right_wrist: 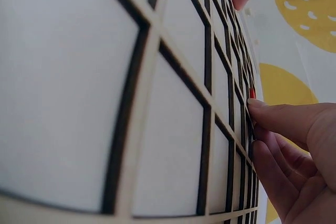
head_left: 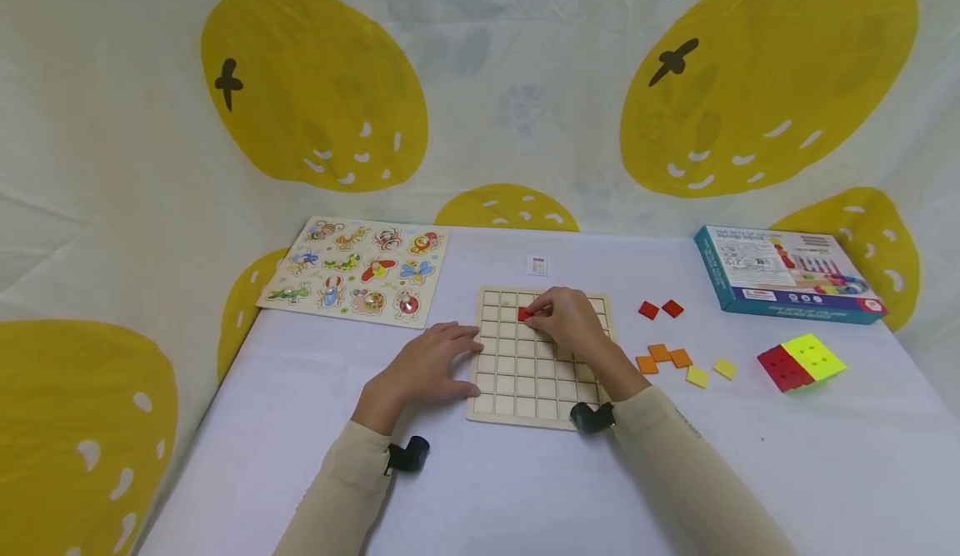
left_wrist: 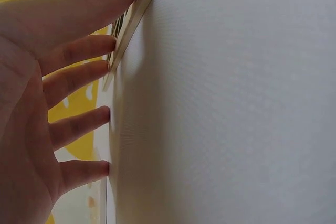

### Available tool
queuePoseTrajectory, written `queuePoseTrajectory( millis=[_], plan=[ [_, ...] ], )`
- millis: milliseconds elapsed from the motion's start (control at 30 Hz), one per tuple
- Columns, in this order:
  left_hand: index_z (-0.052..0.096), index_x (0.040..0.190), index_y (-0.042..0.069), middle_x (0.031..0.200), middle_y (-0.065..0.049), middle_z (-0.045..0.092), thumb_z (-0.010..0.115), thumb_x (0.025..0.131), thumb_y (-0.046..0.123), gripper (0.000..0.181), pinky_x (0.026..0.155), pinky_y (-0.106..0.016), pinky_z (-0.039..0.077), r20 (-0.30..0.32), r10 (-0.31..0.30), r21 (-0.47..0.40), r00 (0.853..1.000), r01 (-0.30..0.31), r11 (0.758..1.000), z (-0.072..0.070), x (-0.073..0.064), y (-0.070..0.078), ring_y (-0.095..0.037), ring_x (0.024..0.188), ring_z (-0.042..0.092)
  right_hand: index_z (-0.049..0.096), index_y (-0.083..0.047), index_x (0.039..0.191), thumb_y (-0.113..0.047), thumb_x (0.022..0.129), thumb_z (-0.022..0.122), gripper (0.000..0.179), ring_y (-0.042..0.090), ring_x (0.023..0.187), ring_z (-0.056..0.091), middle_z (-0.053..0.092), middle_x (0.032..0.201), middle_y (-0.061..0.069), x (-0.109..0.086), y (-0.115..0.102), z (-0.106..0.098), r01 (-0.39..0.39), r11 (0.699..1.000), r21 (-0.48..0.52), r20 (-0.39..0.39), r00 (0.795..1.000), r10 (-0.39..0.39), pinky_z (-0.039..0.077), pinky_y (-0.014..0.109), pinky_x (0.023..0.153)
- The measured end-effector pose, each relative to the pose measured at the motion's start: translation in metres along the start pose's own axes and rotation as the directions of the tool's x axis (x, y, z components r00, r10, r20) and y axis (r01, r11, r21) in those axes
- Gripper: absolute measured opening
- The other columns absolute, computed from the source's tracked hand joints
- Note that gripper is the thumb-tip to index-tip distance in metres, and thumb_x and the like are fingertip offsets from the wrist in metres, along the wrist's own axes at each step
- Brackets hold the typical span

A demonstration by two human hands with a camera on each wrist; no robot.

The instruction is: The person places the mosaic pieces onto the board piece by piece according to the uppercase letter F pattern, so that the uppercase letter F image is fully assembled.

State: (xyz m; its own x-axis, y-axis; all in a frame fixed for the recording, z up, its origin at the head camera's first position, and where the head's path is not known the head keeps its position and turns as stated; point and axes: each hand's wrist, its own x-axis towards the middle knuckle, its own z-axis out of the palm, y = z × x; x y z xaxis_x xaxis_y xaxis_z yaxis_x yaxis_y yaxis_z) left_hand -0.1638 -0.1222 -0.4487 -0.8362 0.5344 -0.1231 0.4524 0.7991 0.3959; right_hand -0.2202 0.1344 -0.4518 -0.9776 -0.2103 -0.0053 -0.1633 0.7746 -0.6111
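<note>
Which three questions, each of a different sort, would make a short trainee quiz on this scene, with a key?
1. Which hand touches the red tile on the board?
2. True or false: in the head view, the cube lies to the left of the board.
3. Fill in the number: beside the board, ___ orange tiles lie on the table.

Key:
1. The right hand.
2. False; the cube lies to the right of the board.
3. Three.
</note>
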Motion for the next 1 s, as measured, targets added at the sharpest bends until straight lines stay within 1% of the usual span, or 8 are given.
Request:
queuePoseTrajectory(
  millis=[133, 267, 433, 533, 667, 767, 900, 1000],
  plan=[
    [0.068, 0.133, 0.020, 0.157, 0.001, 0.052, 0.083, 0.081, 0.045, 0.061, 0.124, -0.050, 0.036, -0.008, 0.003, -0.003, 1.000, -0.004, 1.000, 0.000, 0.000, 0.000, -0.031, 0.150, 0.042, 0.081, -0.008, 0.101, -0.017, 0.088, 0.080, 0.016, 0.023, 0.092, 0.072, 0.076, 0.111, 0.012, 0.000, 0.001, -0.001, 0.004, 1.000, 0.007, 0.008, 1.000, -0.004, 0.058, 0.034, 0.077],
    [0.068, 0.133, 0.019, 0.157, 0.001, 0.052, 0.083, 0.081, 0.046, 0.061, 0.124, -0.050, 0.037, 0.000, 0.004, -0.001, 1.000, -0.004, 1.000, 0.000, 0.001, 0.001, -0.031, 0.150, 0.042, 0.080, -0.006, 0.104, -0.016, 0.088, 0.080, 0.019, 0.023, 0.092, 0.073, 0.076, 0.110, 0.013, -0.001, 0.003, -0.006, 0.020, 0.999, 0.046, 0.040, 0.999, -0.022, 0.059, 0.034, 0.078],
    [0.068, 0.133, 0.020, 0.157, 0.001, 0.052, 0.084, 0.080, 0.045, 0.060, 0.124, -0.050, 0.036, 0.004, -0.007, 0.000, 1.000, 0.007, 1.000, -0.001, 0.001, 0.003, -0.031, 0.150, 0.041, 0.073, -0.009, 0.119, -0.019, 0.087, 0.081, 0.035, 0.022, 0.100, 0.075, 0.075, 0.118, 0.010, -0.001, 0.008, -0.015, -0.019, 0.988, 0.155, 0.105, 0.995, 0.003, 0.062, 0.037, 0.085],
    [0.068, 0.133, 0.020, 0.157, 0.002, 0.052, 0.084, 0.080, 0.045, 0.061, 0.125, -0.050, 0.036, 0.005, -0.017, 0.001, 1.000, 0.017, 1.000, -0.002, 0.000, 0.004, -0.030, 0.151, 0.041, 0.069, -0.010, 0.126, -0.020, 0.087, 0.081, 0.042, 0.023, 0.103, 0.073, 0.073, 0.125, 0.010, -0.002, 0.013, -0.023, -0.029, 0.983, 0.181, 0.116, 0.993, 0.008, 0.062, 0.035, 0.085],
    [0.068, 0.133, 0.019, 0.157, 0.002, 0.052, 0.084, 0.080, 0.044, 0.061, 0.124, -0.051, 0.036, 0.000, -0.013, -0.004, 1.000, 0.013, 1.000, -0.002, 0.000, 0.004, -0.030, 0.150, 0.041, 0.069, -0.010, 0.127, -0.023, 0.088, 0.081, 0.043, 0.023, 0.098, 0.067, 0.072, 0.123, 0.011, -0.006, 0.019, -0.037, -0.015, 0.992, 0.123, 0.088, 0.996, 0.004, 0.057, 0.027, 0.076],
    [0.068, 0.133, 0.018, 0.157, 0.001, 0.052, 0.084, 0.080, 0.043, 0.060, 0.124, -0.050, 0.036, -0.004, -0.003, -0.007, 1.000, 0.003, 1.000, -0.002, 0.000, 0.004, -0.031, 0.150, 0.041, 0.070, -0.011, 0.125, -0.024, 0.088, 0.080, 0.040, 0.024, 0.095, 0.063, 0.073, 0.120, 0.012, -0.009, 0.026, -0.050, -0.010, 0.998, 0.070, 0.057, 0.998, 0.006, 0.052, 0.025, 0.071],
    [0.067, 0.133, 0.017, 0.157, 0.001, 0.052, 0.083, 0.081, 0.044, 0.061, 0.125, -0.050, 0.035, -0.005, 0.004, -0.012, 1.000, -0.004, 1.000, -0.002, 0.000, 0.003, -0.032, 0.151, 0.041, 0.071, -0.010, 0.124, -0.025, 0.089, 0.079, 0.038, 0.025, 0.097, 0.061, 0.073, 0.120, 0.013, -0.013, 0.038, -0.068, -0.034, 0.999, 0.015, 0.025, 0.999, 0.033, 0.050, 0.026, 0.071],
    [0.067, 0.134, 0.017, 0.157, 0.001, 0.052, 0.083, 0.081, 0.045, 0.062, 0.125, -0.050, 0.034, -0.005, 0.005, -0.015, 1.000, -0.005, 1.000, -0.002, -0.001, 0.002, -0.032, 0.151, 0.041, 0.070, -0.011, 0.125, -0.028, 0.091, 0.077, 0.039, 0.027, 0.100, 0.058, 0.072, 0.120, 0.013, -0.018, 0.049, -0.081, -0.079, 0.996, -0.028, 0.023, 0.997, 0.080, 0.048, 0.026, 0.072]
  ],
)
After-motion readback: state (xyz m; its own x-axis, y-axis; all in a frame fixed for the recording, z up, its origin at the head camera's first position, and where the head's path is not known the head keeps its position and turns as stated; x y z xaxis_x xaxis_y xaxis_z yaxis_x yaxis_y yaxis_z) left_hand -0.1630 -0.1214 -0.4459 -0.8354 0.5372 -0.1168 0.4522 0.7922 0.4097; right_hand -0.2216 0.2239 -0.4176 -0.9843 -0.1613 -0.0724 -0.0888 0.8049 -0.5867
